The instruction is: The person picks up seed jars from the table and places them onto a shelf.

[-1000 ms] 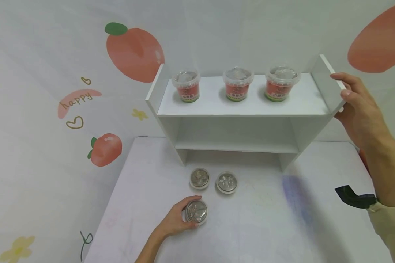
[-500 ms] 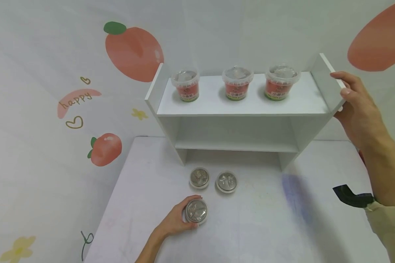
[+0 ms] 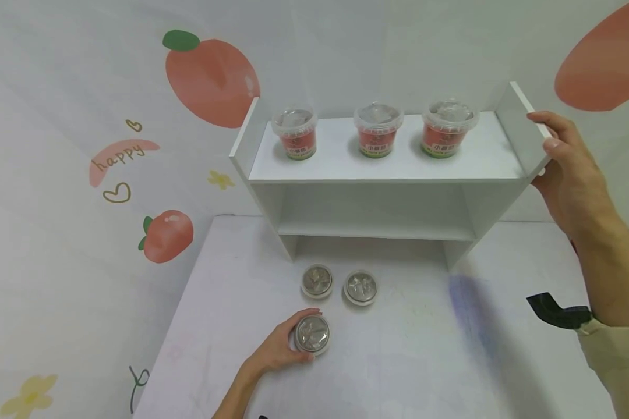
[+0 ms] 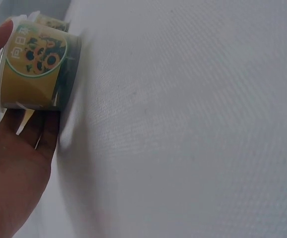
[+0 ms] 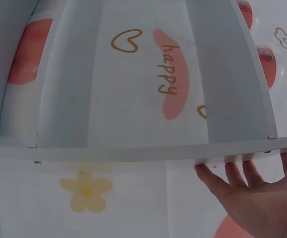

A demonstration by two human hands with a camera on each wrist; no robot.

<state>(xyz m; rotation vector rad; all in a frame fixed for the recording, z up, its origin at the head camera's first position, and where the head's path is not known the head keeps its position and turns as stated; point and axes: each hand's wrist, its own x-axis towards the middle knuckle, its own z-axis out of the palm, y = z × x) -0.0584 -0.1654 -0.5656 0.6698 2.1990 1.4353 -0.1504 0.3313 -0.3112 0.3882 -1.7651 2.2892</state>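
Note:
A small round plastic cup [image 4: 36, 69] with a sunflower label is in the grip of my left hand [image 3: 276, 348], at the front of the table. In the left wrist view, thumb and fingers lie on opposite sides of it, and its base is close to the tabletop. Two similar lidded cups, a left one [image 3: 317, 281] and a right one [image 3: 360, 288], stand just beyond. My right hand [image 3: 576, 166] holds the right side panel of a white shelf [image 3: 382, 212]. Its thumb and index finger lie at the panel's edge, with the other fingers against the outer face.
On the shelf's top board stand three red-labelled cups with clear lids, at left [image 3: 297, 142], middle [image 3: 377, 139] and right [image 3: 442, 139]. Behind is a white wall cloth [image 3: 84, 75] with printed fruit and hearts. The white table [image 3: 409, 361] has a purple stain on the right.
The view has tilted slightly, so the shelf sits a little higher in it. Both hands keep their hold, and the cups stay in place.

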